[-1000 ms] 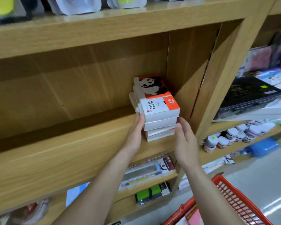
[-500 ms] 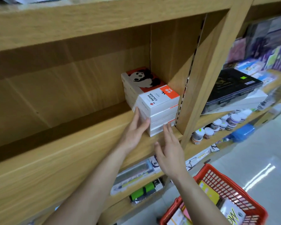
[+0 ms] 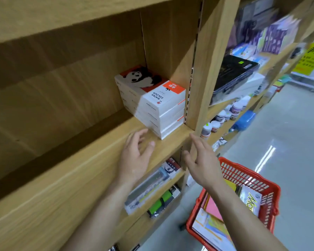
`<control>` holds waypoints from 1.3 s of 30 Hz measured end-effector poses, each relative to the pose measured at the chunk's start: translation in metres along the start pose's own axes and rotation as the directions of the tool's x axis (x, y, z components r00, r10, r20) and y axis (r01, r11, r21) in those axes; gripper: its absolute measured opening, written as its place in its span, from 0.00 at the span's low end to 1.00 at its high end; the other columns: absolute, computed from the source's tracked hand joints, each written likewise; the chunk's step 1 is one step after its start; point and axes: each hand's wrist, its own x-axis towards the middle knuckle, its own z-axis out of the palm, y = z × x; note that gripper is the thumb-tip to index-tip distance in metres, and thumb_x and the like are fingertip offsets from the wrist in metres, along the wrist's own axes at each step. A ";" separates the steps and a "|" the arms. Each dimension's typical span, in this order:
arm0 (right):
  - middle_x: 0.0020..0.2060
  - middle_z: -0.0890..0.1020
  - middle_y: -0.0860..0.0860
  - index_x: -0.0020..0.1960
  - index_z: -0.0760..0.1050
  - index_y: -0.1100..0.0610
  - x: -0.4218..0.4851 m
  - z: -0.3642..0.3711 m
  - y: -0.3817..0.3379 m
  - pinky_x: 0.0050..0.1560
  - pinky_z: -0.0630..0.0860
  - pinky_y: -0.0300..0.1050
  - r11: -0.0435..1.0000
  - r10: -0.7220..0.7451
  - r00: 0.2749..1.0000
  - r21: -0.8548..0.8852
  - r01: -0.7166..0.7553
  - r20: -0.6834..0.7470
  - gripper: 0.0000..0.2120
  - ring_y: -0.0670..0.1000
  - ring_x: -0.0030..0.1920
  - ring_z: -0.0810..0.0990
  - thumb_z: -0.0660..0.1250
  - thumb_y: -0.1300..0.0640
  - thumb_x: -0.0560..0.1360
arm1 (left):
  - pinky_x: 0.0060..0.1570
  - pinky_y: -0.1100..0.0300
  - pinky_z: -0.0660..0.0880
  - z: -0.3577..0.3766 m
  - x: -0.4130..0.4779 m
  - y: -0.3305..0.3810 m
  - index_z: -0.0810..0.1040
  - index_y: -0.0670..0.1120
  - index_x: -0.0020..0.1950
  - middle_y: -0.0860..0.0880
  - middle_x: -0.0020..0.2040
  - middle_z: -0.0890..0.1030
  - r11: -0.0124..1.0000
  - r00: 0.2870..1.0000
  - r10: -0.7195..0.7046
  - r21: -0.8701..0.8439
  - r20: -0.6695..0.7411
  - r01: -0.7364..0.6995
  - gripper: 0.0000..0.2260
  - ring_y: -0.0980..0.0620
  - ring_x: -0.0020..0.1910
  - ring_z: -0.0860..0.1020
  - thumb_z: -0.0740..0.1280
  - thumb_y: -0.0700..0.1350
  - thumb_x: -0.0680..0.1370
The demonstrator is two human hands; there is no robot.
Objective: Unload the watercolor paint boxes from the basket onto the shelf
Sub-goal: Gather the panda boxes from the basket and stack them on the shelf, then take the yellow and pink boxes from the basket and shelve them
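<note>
Several paint boxes (image 3: 152, 100) stacked flat, long axis front-back; L hand (image 3: 134, 160), R hand (image 3: 203, 165) empty, relaxed

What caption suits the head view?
Left hand and right hand, both open, near paint boxes stacked on shelf; basket below.

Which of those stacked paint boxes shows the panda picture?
The topmost box; the lower boxes beneath it show only their white sides.

White watercolor boxes (image 3: 153, 104) stacked flat in right corner of shelf (image 3: 83, 167) (panda art on top) — red basket (image 3: 246, 175) below right.
</note>
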 end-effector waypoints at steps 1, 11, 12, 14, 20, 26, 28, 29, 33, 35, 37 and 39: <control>0.72 0.76 0.57 0.77 0.69 0.59 -0.010 -0.005 0.012 0.71 0.68 0.50 1.000 0.028 0.999 -0.009 -0.028 -0.021 0.27 0.59 0.71 0.74 0.68 0.54 0.79 | 0.60 0.59 0.75 0.001 -0.018 0.000 0.73 0.61 0.67 0.60 0.62 0.75 0.996 0.997 0.071 0.050 0.010 -0.071 0.18 0.62 0.62 0.75 0.64 0.59 0.77; 0.65 0.79 0.63 0.70 0.75 0.64 -0.118 -0.036 0.214 0.64 0.72 0.52 0.847 0.528 0.846 -0.115 -0.519 0.070 0.25 0.62 0.66 0.77 0.72 0.52 0.78 | 0.52 0.72 0.65 0.166 -0.103 -0.032 0.81 0.47 0.61 0.54 0.58 0.79 0.954 0.910 -0.026 0.282 0.413 -0.101 0.14 0.52 0.57 0.78 0.71 0.48 0.77; 0.66 0.78 0.63 0.70 0.75 0.63 -0.128 -0.034 0.234 0.65 0.72 0.52 0.819 0.572 0.816 -0.118 -0.561 0.087 0.25 0.62 0.68 0.77 0.72 0.52 0.78 | 0.51 0.72 0.65 0.187 -0.106 -0.044 0.80 0.46 0.64 0.51 0.59 0.79 0.948 0.892 -0.074 0.310 0.446 -0.076 0.16 0.50 0.59 0.78 0.72 0.47 0.77; 0.68 0.76 0.64 0.71 0.74 0.63 -0.145 -0.024 0.271 0.65 0.72 0.52 0.771 0.636 0.760 -0.137 -0.622 0.132 0.25 0.63 0.69 0.76 0.71 0.51 0.78 | 0.54 0.66 0.66 0.224 -0.110 -0.069 0.78 0.45 0.68 0.48 0.64 0.79 0.934 0.853 -0.169 0.355 0.494 -0.021 0.20 0.48 0.63 0.78 0.72 0.49 0.78; 0.67 0.77 0.65 0.73 0.72 0.62 -0.164 0.039 0.347 0.64 0.74 0.53 0.700 0.710 0.644 -0.190 -0.688 0.285 0.26 0.65 0.66 0.78 0.68 0.51 0.79 | 0.60 0.52 0.74 0.311 -0.107 -0.143 0.72 0.47 0.73 0.45 0.68 0.77 0.898 0.811 -0.300 0.435 0.502 0.063 0.25 0.44 0.66 0.77 0.70 0.54 0.78; 0.67 0.76 0.64 0.73 0.71 0.63 -0.116 0.107 0.409 0.66 0.70 0.53 0.758 0.651 0.700 -0.194 -0.623 0.295 0.28 0.64 0.68 0.75 0.69 0.50 0.78 | 0.62 0.47 0.75 0.371 -0.079 -0.202 0.70 0.47 0.76 0.44 0.68 0.76 0.920 0.828 -0.255 0.389 0.500 0.049 0.26 0.43 0.65 0.77 0.69 0.50 0.78; 0.66 0.76 0.64 0.73 0.72 0.63 -0.086 0.123 0.431 0.67 0.70 0.55 0.782 0.623 0.743 -0.211 -0.587 0.245 0.29 0.66 0.67 0.74 0.70 0.49 0.77 | 0.64 0.50 0.74 0.387 -0.070 -0.214 0.71 0.48 0.75 0.46 0.69 0.76 0.941 0.850 -0.183 0.339 0.494 0.006 0.25 0.45 0.65 0.77 0.66 0.50 0.77; 0.66 0.76 0.64 0.73 0.71 0.62 -0.071 0.130 0.442 0.66 0.71 0.56 0.790 0.611 0.761 -0.224 -0.571 0.218 0.29 0.66 0.67 0.74 0.70 0.49 0.77 | 0.66 0.55 0.72 0.393 -0.067 -0.219 0.71 0.47 0.74 0.47 0.70 0.75 0.945 0.861 -0.147 0.326 0.488 -0.023 0.24 0.47 0.66 0.76 0.65 0.49 0.78; 0.67 0.76 0.63 0.73 0.71 0.62 -0.020 0.158 0.482 0.66 0.71 0.57 0.812 0.562 0.803 -0.315 -0.491 0.198 0.31 0.66 0.67 0.73 0.69 0.45 0.77 | 0.62 0.81 0.58 0.412 -0.062 -0.236 0.72 0.44 0.74 0.46 0.71 0.74 0.965 0.895 -0.056 0.255 0.443 -0.066 0.19 0.61 0.65 0.70 0.61 0.40 0.82; 0.65 0.78 0.63 0.71 0.72 0.61 -0.004 0.171 0.499 0.64 0.73 0.57 0.818 0.552 0.791 -0.355 -0.453 0.262 0.33 0.65 0.66 0.75 0.69 0.40 0.76 | 0.61 0.82 0.58 0.415 -0.063 -0.240 0.73 0.45 0.73 0.47 0.70 0.75 0.974 0.910 -0.048 0.222 0.412 -0.049 0.19 0.63 0.64 0.68 0.58 0.38 0.81; 0.63 0.79 0.60 0.70 0.73 0.59 0.006 0.182 0.510 0.60 0.76 0.58 0.819 0.549 0.772 -0.392 -0.419 0.320 0.35 0.63 0.64 0.77 0.66 0.33 0.75 | 0.62 0.80 0.59 0.417 -0.062 -0.243 0.73 0.47 0.72 0.49 0.70 0.75 0.979 0.915 -0.050 0.200 0.400 -0.034 0.20 0.62 0.66 0.70 0.57 0.38 0.81; 0.61 0.80 0.59 0.69 0.74 0.56 0.012 0.189 0.515 0.58 0.77 0.57 0.809 0.559 0.753 -0.429 -0.402 0.348 0.39 0.63 0.62 0.79 0.61 0.26 0.72 | 0.64 0.78 0.61 0.417 -0.061 -0.244 0.72 0.49 0.73 0.53 0.70 0.74 0.982 0.912 -0.052 0.185 0.408 -0.026 0.20 0.63 0.67 0.70 0.57 0.39 0.82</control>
